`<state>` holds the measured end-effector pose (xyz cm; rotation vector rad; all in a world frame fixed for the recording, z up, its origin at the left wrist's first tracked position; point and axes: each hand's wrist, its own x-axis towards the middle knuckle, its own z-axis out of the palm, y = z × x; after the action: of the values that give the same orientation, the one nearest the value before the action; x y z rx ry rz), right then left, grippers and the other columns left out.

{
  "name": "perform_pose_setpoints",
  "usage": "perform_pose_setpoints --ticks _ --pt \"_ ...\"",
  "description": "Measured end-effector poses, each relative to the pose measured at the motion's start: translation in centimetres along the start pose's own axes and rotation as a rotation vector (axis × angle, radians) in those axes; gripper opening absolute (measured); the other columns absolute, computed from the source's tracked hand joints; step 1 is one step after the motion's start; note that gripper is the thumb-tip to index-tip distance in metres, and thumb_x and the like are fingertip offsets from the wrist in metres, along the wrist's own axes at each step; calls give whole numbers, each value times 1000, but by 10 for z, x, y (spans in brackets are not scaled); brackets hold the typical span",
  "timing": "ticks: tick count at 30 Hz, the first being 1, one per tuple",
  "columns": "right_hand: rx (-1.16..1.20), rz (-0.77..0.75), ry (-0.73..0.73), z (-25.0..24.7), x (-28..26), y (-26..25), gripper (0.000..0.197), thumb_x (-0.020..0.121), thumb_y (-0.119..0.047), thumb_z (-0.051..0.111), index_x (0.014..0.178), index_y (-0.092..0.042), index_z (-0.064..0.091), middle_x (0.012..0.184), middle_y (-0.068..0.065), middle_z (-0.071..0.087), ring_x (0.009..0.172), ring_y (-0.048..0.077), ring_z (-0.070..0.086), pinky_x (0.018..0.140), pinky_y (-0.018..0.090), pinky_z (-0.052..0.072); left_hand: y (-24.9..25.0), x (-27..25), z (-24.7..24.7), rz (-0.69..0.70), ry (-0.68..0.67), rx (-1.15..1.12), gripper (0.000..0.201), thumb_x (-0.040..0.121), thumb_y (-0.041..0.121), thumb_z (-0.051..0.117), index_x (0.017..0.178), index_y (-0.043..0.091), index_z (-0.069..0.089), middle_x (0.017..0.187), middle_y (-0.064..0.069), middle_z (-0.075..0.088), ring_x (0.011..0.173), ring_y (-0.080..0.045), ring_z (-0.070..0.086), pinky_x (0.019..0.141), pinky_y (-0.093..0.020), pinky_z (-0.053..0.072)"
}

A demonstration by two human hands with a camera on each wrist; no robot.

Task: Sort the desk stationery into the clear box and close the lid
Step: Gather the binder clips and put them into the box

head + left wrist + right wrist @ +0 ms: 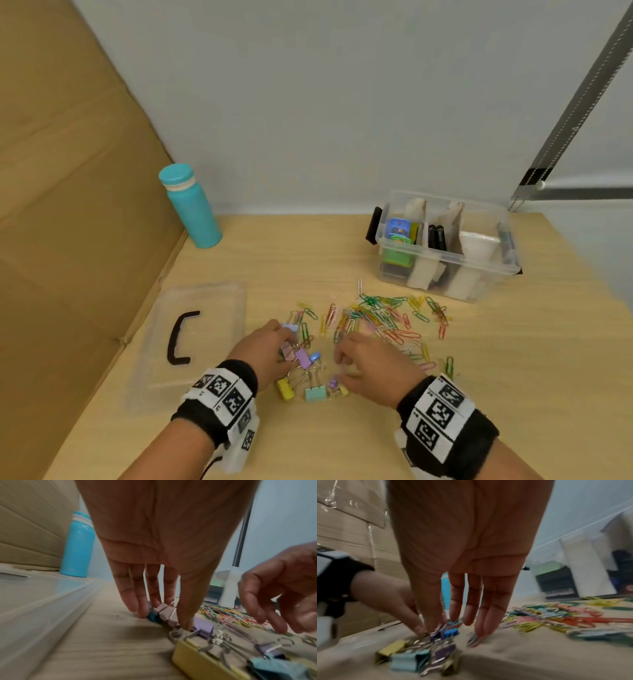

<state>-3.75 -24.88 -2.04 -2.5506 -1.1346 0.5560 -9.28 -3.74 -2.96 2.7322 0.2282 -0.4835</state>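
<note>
Several pastel binder clips (310,380) lie in a cluster at the front of the wooden desk, with a spread of coloured paper clips (376,317) behind them. My left hand (286,342) reaches down at the cluster's left; its fingers and thumb pinch a pink binder clip (164,611). My right hand (339,363) hovers at the cluster's right with straight fingers, fingertips (479,632) touching a few paper clips on the desk. The clear box (442,255) stands open at the back right. Cardboard dividers split it into compartments that hold small items.
The box's clear lid (212,308) with a black handle lies flat at the left, next to a cardboard wall. A teal bottle (191,209) stands at the back left. Yellow (392,649) and teal (406,661) binder clips lie nearest me.
</note>
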Motion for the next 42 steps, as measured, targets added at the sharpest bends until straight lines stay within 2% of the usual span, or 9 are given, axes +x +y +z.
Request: perform_pose_setpoints --ticks 10,14,18,21,26,28,31,36,42 --pt "2 118 -54 32 14 -14 12 87 -11 54 99 -13 55 109 5 47 83 23 52 72 30 44 -6 6 2 74 53 79 37 89 32 53 126 26 48 122 2 48 108 -18 52 88 -30 48" --pt "112 169 -44 34 10 -6 16 81 -13 58 86 -21 46 93 -4 41 76 16 48 67 22 41 -15 5 -5 115 78 -107 41 85 32 60 123 24 48 116 3 40 90 -13 53 78 -19 42" --pt "598 228 60 28 1 7 17 81 -10 64 89 -25 58 86 -6 54 70 4 51 66 19 47 -20 4 -12 150 90 -283 34 83 20 60 116 22 53 108 3 34 84 -13 55 77 -16 47" --pt "1153 317 106 19 -3 9 17 89 -4 59 104 -9 66 95 2 62 85 14 60 71 22 54 -20 5 -14 175 91 -348 20 84 15 59 103 22 54 104 2 35 76 -7 51 68 -7 41" --pt "1860 393 240 8 -4 0 16 87 -10 41 81 -2 55 79 12 57 68 21 56 57 28 52 -19 10 -10 231 79 -329 24 83 17 61 76 28 40 90 5 40 70 -4 42 61 -11 34" --pt "1764 410 226 9 1 -4 22 90 -14 36 76 -5 51 72 9 53 63 18 51 53 26 47 -18 11 -8 232 60 -315 27 82 22 63 70 26 39 83 4 43 68 -8 42 61 -16 33" --pt "1171 421 148 14 13 -8 26 97 -23 40 77 -13 53 65 1 48 51 10 42 47 21 37 -15 11 -4 215 6 -323 23 81 29 66 71 24 45 74 8 51 67 -9 47 64 -24 39" --pt "159 219 27 27 35 -18 15 92 -21 48 106 -26 49 64 -6 49 63 16 48 55 26 38 -5 15 1 209 -13 -89 32 84 35 64 111 22 54 97 5 60 89 -16 57 77 -29 46" --pt "-124 232 -47 31 49 -29 26 94 -17 39 120 -23 39 97 14 63 72 27 51 60 33 41 2 21 8 182 -70 25 37 84 38 63 113 17 54 108 -3 61 95 -22 60 74 -28 42"
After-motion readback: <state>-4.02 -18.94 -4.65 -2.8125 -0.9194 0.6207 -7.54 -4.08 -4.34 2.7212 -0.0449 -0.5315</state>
